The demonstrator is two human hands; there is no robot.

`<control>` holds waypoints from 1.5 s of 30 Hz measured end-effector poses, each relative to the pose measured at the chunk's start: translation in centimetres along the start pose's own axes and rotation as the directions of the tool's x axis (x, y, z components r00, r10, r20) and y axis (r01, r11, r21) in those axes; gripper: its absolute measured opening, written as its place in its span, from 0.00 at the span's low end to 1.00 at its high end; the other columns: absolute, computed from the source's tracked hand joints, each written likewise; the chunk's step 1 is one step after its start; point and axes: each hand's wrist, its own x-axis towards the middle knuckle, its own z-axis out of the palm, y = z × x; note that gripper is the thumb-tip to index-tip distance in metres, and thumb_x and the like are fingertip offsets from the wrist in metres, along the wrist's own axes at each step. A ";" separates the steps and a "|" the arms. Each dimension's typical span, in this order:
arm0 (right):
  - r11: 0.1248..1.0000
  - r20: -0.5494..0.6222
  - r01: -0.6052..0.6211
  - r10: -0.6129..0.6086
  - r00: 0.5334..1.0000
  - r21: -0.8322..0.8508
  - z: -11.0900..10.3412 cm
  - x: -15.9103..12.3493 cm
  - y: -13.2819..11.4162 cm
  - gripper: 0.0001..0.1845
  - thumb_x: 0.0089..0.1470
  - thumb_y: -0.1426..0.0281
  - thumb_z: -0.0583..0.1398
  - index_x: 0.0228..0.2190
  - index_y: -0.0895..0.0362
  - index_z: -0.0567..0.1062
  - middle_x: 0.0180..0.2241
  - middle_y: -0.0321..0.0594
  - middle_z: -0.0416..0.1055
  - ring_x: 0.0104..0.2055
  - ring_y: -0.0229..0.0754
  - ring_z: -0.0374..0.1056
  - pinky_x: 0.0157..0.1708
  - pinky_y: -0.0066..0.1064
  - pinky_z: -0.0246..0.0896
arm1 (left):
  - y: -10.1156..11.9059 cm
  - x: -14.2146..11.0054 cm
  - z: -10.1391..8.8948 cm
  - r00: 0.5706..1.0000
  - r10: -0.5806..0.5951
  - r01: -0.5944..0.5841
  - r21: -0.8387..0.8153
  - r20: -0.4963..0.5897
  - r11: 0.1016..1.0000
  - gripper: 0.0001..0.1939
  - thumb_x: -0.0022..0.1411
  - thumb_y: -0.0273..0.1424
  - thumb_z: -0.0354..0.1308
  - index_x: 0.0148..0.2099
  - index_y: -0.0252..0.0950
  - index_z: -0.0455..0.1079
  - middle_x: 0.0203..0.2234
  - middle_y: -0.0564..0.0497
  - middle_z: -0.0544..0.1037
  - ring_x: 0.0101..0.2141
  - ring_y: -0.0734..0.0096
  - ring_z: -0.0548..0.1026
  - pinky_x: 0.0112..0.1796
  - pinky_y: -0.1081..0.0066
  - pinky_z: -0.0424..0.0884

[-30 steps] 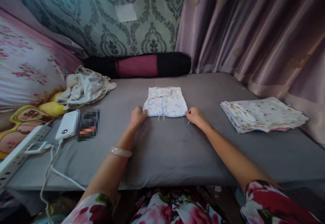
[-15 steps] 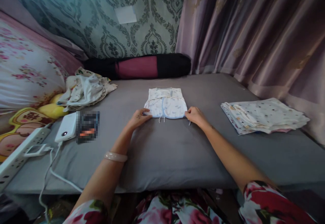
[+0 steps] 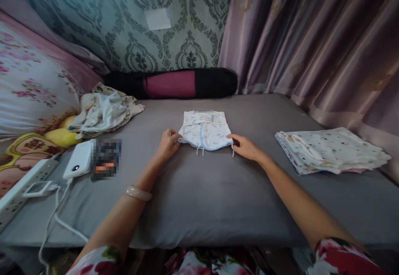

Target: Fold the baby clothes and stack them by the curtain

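Observation:
A small white baby shirt (image 3: 205,130) with a pale print and blue edging lies folded on the grey sheet. Its near edge is lifted a little at both corners, and thin white ties hang from it. My left hand (image 3: 169,143) pinches the near left corner between thumb and fingers. At the near right corner, my right hand (image 3: 245,146) has its thumb and fingers closed on the hem, with a tie dangling beside the fingertips.
Folded printed cloths (image 3: 333,148) are stacked at the right. Crumpled clothes (image 3: 107,110) lie at the left, near a white power bank (image 3: 77,160), a blurred-out item (image 3: 106,158) and a power strip (image 3: 28,183). A black and maroon roll (image 3: 170,84) lies along the wall.
The near hem of the shirt has risen slightly and now bows between my hands. Both hands still grip its corners. The view has shifted a little.

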 end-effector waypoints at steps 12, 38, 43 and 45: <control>0.811 -0.227 0.181 -0.358 0.906 -0.557 0.9 5.1 -0.8 0.18 0.55 0.80 0.53 0.44 0.57 0.74 0.45 0.46 0.73 0.45 0.48 0.65 0.46 0.37 0.58 | 0.8 5.2 2.4 0.969 -0.008 -0.011 -0.077 -0.247 0.997 0.13 0.66 0.28 0.48 0.46 0.37 0.72 0.39 0.45 0.78 0.42 0.62 0.73 0.44 0.64 0.66; 0.885 -0.338 -0.298 0.175 0.925 -0.358 0.2 16.3 3.0 0.17 0.65 0.66 0.49 0.49 0.56 0.72 0.48 0.48 0.72 0.48 0.46 0.68 0.43 0.31 0.59 | -2.4 14.8 7.5 0.865 -0.469 0.469 -0.047 -0.178 0.882 0.16 0.68 0.35 0.45 0.43 0.34 0.72 0.40 0.39 0.78 0.44 0.58 0.75 0.43 0.67 0.68; 0.869 -0.389 -0.426 0.312 0.867 -0.252 0.3 16.9 2.7 0.17 0.64 0.66 0.51 0.50 0.59 0.71 0.47 0.50 0.73 0.48 0.48 0.70 0.44 0.32 0.60 | -2.5 15.4 6.6 0.819 -0.559 0.551 -0.094 -0.133 0.829 0.18 0.67 0.41 0.47 0.43 0.34 0.73 0.40 0.40 0.79 0.44 0.58 0.76 0.40 0.68 0.68; 0.858 -0.404 -0.450 0.330 0.853 -0.248 0.4 16.8 2.3 0.17 0.64 0.67 0.51 0.49 0.59 0.71 0.46 0.51 0.74 0.48 0.49 0.71 0.43 0.33 0.61 | -2.5 15.6 6.3 0.802 -0.586 0.579 -0.090 -0.116 0.811 0.18 0.67 0.41 0.47 0.42 0.35 0.73 0.40 0.40 0.79 0.44 0.58 0.76 0.40 0.68 0.68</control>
